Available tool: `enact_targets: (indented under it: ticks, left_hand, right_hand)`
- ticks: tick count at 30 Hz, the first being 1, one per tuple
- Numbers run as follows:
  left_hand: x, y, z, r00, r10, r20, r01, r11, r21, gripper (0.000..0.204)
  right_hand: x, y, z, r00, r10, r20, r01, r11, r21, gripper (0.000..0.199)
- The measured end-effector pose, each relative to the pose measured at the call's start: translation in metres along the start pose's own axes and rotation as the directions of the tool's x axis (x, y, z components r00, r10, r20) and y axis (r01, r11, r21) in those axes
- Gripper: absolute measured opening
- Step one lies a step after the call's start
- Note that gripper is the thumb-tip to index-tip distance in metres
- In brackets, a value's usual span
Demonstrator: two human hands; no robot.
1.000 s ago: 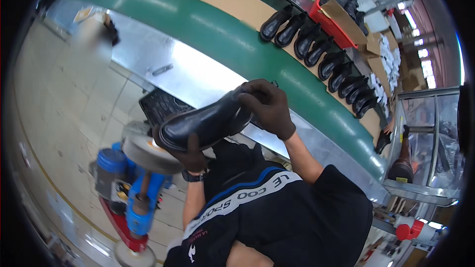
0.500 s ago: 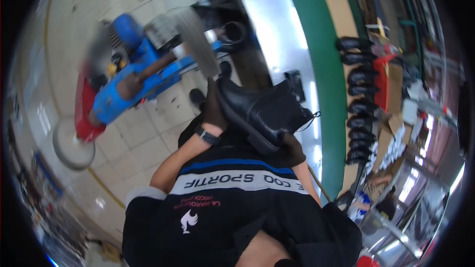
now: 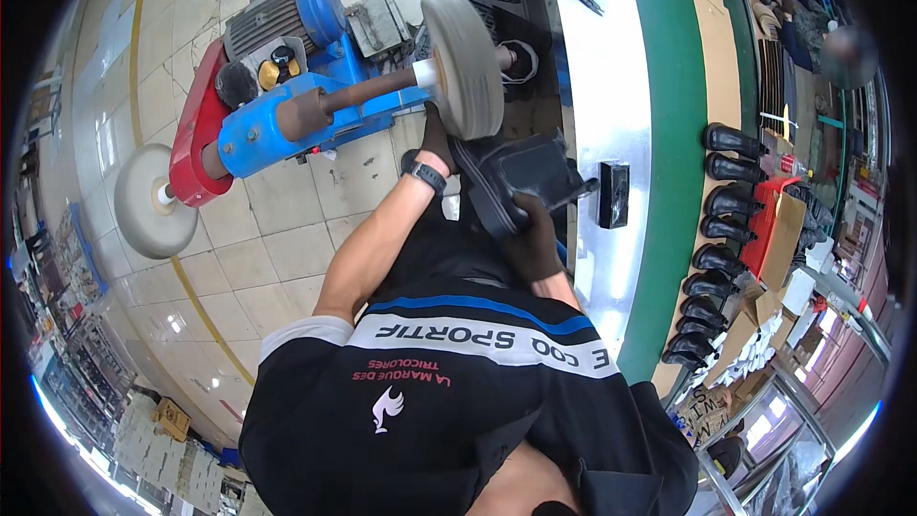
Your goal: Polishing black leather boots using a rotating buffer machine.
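A black ankle boot (image 3: 523, 183) lies sideways between my two hands, toe to the left, its dark sole turned towards me. Wrapped in a dark glove, my left hand (image 3: 437, 141) grips it at the toe end, partly hidden behind the boot and wheel. My right hand (image 3: 536, 239), also gloved, closes on the sole near the heel. Just beyond the toe is a pale buffing wheel (image 3: 468, 67) on a blue machine (image 3: 263, 129). The toe is right at the wheel's near edge; whether they touch I cannot tell.
A second pale wheel (image 3: 153, 203) sits at the machine's left end, beside a red guard (image 3: 196, 153). To the right runs a metal-topped bench (image 3: 611, 67) with a small black box (image 3: 614, 195). Several black boots (image 3: 723, 201) stand in a row past its green strip (image 3: 669, 96).
My view has shifted, so the machine appears farther right. The boot has come up against the wheel's near edge and tilted, with both hands still holding it.
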State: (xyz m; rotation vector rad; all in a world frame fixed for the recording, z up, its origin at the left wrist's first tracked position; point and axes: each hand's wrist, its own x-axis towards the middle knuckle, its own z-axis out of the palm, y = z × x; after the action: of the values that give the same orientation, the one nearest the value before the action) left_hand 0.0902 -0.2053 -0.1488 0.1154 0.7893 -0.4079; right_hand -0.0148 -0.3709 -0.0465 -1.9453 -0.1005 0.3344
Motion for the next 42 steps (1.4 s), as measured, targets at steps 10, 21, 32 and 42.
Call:
enact_targets:
  ticks: [10,21,32,42]
  left_hand:
    - [0.014,0.008,-0.015,0.985,-0.136,0.106,0.132,0.990,0.043,0.086]
    - [-0.062,-0.021,0.023,0.983,-0.172,0.068,0.170,0.985,0.030,0.087]
    - [-0.001,-0.037,-0.047,0.986,0.000,0.165,-0.005,1.000,0.028,0.079]
    - [0.018,-0.041,-0.071,0.937,-0.097,0.337,0.182,0.956,-0.231,0.080]
  right_hand:
    - [0.000,0.045,-0.008,0.980,-0.153,0.128,0.161,0.985,-0.057,0.039]
    - [-0.024,-0.061,-0.066,0.953,0.101,0.286,-0.032,0.972,-0.234,0.075]
    - [0.079,-0.083,-0.028,0.828,0.269,0.492,0.180,0.702,-0.689,0.080]
    - [0.068,-0.091,-0.021,0.871,0.258,0.419,0.177,0.631,-0.755,0.068]
